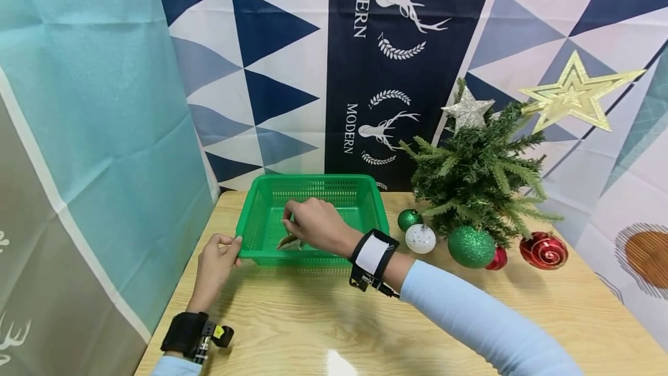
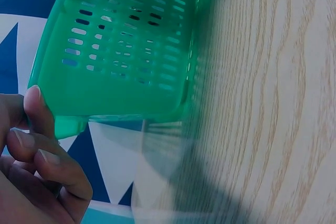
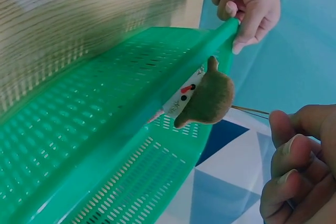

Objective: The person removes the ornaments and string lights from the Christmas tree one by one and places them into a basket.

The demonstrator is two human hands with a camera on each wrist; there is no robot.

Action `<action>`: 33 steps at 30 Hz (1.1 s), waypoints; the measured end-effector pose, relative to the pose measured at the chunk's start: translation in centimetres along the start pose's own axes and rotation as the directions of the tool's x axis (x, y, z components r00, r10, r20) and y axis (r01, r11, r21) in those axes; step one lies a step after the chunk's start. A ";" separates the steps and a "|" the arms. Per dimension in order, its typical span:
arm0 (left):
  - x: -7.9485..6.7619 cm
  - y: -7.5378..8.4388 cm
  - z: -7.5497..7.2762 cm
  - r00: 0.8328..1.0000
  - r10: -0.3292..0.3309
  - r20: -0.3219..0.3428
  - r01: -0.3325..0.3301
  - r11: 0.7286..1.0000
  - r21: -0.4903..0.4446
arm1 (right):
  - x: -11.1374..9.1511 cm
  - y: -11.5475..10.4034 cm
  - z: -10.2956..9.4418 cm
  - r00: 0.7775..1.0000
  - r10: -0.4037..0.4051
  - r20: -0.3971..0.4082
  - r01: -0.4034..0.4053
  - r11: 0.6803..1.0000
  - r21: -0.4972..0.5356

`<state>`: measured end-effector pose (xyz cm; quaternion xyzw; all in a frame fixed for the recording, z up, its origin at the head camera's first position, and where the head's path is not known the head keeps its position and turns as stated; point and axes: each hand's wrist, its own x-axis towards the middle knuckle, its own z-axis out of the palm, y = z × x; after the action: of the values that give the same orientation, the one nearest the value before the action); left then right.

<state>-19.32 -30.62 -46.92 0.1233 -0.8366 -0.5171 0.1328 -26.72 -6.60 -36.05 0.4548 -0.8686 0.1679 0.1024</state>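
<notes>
A snowman ornament (image 3: 209, 99) with a brown hat, white face and red nose hangs from a thin gold string (image 3: 252, 110). My right hand (image 1: 317, 224) pinches that string between thumb and finger above the green plastic basket (image 1: 313, 255). In the head view only a small part of the ornament shows beneath the hand, by the basket's near wall. At the basket's near left corner, my left hand (image 1: 214, 263) grips the rim with thumb and fingers, which the left wrist view shows close up.
A small Christmas tree (image 1: 480, 173) stands to the right, bearing a silver star (image 1: 468, 110) and a gold star (image 1: 574, 96). Green, white and red baubles (image 1: 471, 246) are around its base. Patterned cloth (image 1: 282, 74) hangs behind the wooden table (image 1: 313, 318).
</notes>
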 end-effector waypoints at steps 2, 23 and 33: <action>0.1 0.1 -0.1 1.000 -0.003 -0.002 0.003 1.000 -0.001 | 0.0 0.0 0.2 1.000 -0.006 -0.004 0.006 1.000 -0.004; 0.1 0.0 -0.2 1.000 0.003 -0.006 -0.003 1.000 -0.011 | -1.8 1.0 1.0 0.991 0.037 0.129 -0.052 0.992 0.115; 0.3 -0.1 -0.1 1.000 -0.009 -0.001 0.009 1.000 -0.010 | -2.1 1.3 2.0 0.962 -0.020 0.273 -0.014 0.993 0.121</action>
<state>-19.52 -30.81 -46.92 0.1268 -0.8334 -0.5215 0.1316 -26.67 -5.04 -38.82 0.4803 -0.8619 0.1559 -0.0460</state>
